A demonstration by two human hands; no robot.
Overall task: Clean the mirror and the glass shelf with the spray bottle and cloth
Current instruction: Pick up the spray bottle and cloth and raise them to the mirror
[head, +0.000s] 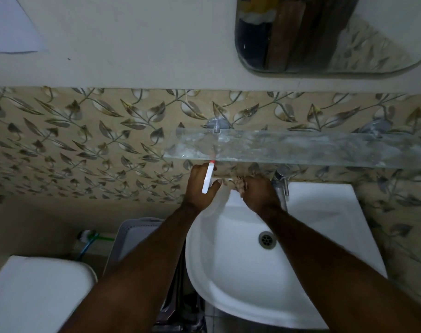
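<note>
The glass shelf juts from the leaf-patterned wall above the sink, and whitish smears cover it. The mirror hangs at the top right. Just under the shelf's left end, my left hand grips a white spray bottle. Its red nozzle tip points up at the shelf edge. My right hand is closed on a small brownish patterned cloth beside the bottle, close to the wall. Most of the bottle's body is hidden behind my left hand.
A white sink with a drain lies below my hands, with a chrome faucet at its back. A grey plastic basket stands left of the sink. A white toilet tank fills the lower left.
</note>
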